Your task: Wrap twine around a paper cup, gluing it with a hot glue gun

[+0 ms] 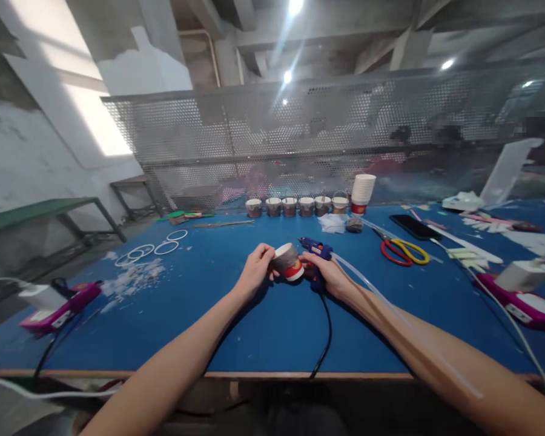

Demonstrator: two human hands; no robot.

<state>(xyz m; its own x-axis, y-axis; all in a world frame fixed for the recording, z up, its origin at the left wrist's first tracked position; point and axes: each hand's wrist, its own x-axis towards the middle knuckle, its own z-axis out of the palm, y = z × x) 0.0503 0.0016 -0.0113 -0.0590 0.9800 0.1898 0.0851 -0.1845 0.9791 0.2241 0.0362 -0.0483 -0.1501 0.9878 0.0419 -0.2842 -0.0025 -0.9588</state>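
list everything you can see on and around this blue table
blue work table: one, fills the foreground
paper cup with grey wrap and red band: one, tilted, held between both hands
blue hot glue gun: one, black cord, behind the cup by the right hand
row of small wrapped cups: six, brown-grey, far edge
stack of white paper cups: one, right of the row
red-and-yellow scissors: one, centre right
black phone: one, behind the scissors
white rings: about five, far left
magenta devices: two, left and right edges
perforated metal screen: one, grey, behind the table
left hand: on the cup
right hand: on the cup
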